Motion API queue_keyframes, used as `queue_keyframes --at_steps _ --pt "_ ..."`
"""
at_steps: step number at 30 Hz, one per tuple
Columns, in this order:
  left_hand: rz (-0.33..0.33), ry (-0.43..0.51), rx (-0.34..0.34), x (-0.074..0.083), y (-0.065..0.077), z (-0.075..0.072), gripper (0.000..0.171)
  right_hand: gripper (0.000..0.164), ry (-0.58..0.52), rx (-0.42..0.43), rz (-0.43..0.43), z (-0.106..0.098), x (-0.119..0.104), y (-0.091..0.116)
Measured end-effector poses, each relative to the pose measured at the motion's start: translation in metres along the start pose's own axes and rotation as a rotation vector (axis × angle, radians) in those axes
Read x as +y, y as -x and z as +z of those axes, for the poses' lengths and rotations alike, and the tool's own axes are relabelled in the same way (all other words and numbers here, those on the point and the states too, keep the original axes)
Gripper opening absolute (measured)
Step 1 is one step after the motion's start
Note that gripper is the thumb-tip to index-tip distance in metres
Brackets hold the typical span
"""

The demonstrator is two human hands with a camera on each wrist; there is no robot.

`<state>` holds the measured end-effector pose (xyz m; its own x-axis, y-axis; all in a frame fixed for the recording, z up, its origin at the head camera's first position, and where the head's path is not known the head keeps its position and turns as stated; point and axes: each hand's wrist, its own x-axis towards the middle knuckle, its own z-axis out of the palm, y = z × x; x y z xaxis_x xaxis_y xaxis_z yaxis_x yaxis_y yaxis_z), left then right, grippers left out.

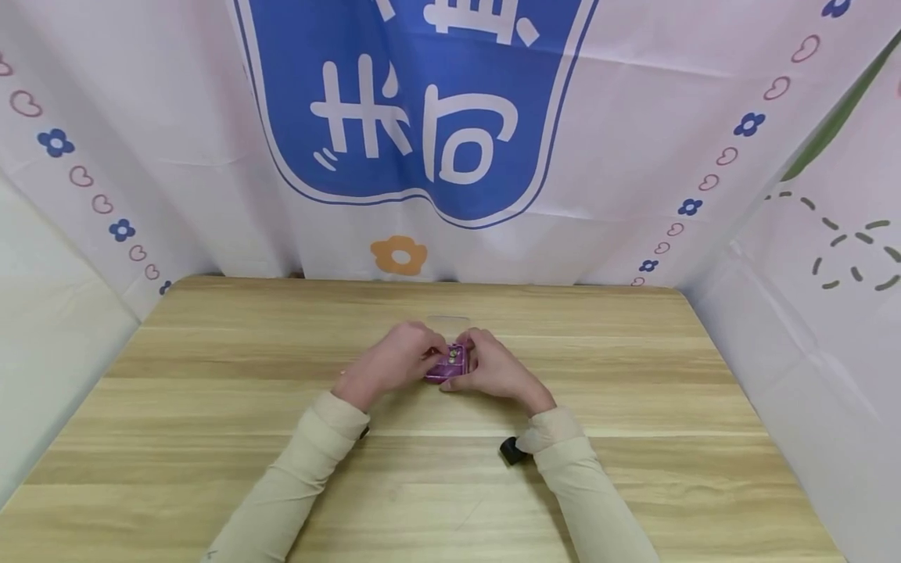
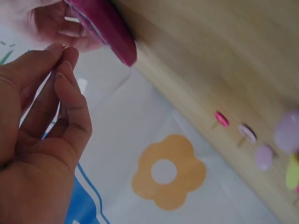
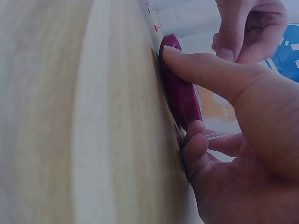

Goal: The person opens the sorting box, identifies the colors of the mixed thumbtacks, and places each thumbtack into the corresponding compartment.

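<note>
A small magenta case [image 1: 445,372] lies on the table with its clear lid [image 1: 448,318] raised at the back; several tiny pieces [image 1: 454,356] sit inside. My right hand [image 1: 501,374] holds the case by its right side, thumb along the front edge and fingers at the back. Over the case's left part, my left hand [image 1: 394,360] has thumb and fingertips pinched together. In the left wrist view, a tiny thin dark tip [image 2: 64,46] shows between them; I cannot tell what it belongs to.
Stud earrings with thin posts lie in a row on the wooden table [image 1: 605,485]: a hot pink one [image 2: 221,119], a lilac one [image 2: 247,133], and several paler ones beyond. A printed white cloth [image 1: 338,242] hangs along the table's back edge.
</note>
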<state>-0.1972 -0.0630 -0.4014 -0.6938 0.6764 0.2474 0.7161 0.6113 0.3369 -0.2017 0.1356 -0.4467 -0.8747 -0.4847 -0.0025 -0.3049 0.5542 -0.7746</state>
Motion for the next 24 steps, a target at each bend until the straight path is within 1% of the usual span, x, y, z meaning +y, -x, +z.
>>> queue_keyframes --at_steps 5,9,14,18,24 --pt "0.026 0.013 -0.01 0.003 -0.004 0.008 0.007 0.07 -0.023 -0.002 -0.031 0.0 0.002 -0.001" --pt "0.048 0.043 -0.008 0.005 -0.007 0.012 0.008 0.066 -0.03 0.0 -0.039 0.0 0.003 -0.001" --pt "0.068 0.053 -0.002 0.006 -0.007 0.013 0.006 0.064 -0.025 -0.004 -0.039 0.0 0.003 -0.002" --pt "0.065 0.05 0.004 0.006 -0.008 0.013 0.006 0.063 -0.021 -0.002 -0.043 -0.001 0.003 -0.002" --pt "0.064 0.04 0.007 0.007 -0.007 0.013 0.006 0.061 -0.049 -0.012 -0.045 0.0 0.003 -0.001"
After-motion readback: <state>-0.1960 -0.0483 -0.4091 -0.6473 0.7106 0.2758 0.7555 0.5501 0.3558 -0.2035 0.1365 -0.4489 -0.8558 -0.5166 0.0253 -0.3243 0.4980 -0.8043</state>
